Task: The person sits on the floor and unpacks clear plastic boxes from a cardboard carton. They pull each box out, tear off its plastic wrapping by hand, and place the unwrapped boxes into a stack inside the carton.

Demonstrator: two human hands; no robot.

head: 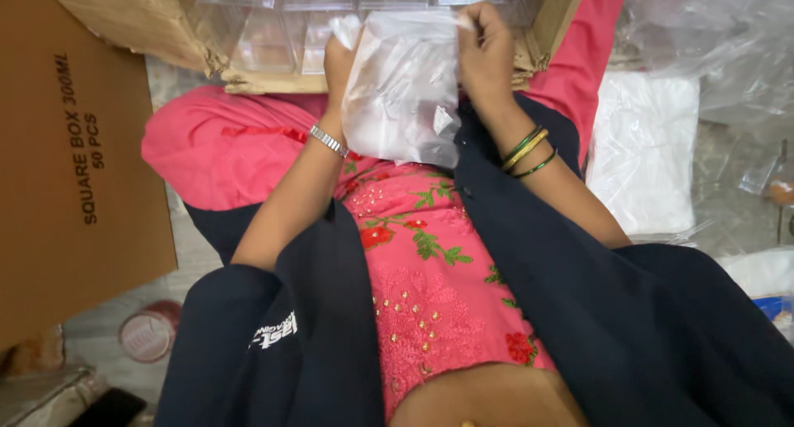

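Two hands (339, 59) (486, 51) grip one plastic bag (401, 88) (translucent).

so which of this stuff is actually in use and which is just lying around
In use:
- left hand
- right hand
- clear plastic bag, held by both hands
- open carton of clear plastic boxes, just beyond the hands

Lying about:
- flat cardboard box
- stack of white bags
- tape roll
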